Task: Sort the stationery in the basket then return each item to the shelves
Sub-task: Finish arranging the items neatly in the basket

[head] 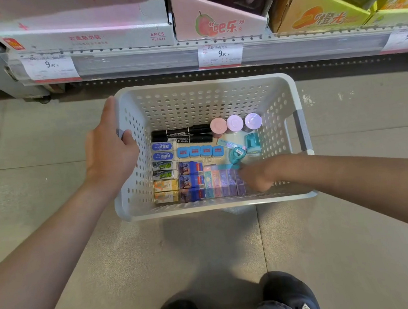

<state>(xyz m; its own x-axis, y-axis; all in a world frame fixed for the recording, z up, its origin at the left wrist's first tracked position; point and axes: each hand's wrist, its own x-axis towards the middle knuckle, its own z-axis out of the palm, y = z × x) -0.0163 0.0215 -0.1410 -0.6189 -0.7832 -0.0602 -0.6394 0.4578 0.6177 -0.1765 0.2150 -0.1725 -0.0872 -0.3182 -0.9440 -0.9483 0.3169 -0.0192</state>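
Basket (pixel 207 99) sits on the floor below the shelves (pixel 213 53). Left hand (pixel 109 153) grips its left rim. Right hand (pixel 256 176), blurred, reaches among the pastel packs (pixel 223 183); its grip cannot be told. Recommended: keep the basket steadied, align packs flush beside the erasers (pixel 190 180), leaving sorted rows undisturbed

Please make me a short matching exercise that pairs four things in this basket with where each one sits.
Things:
1. black markers
2. three round caps
3. orange boxes
4. right hand

Places:
A. near left corner of the basket
B. far side, right of the markers
C. near right, over the purple packs
D. far side, left part

Pairs: 1-D, 2-B, 3-A, 4-C
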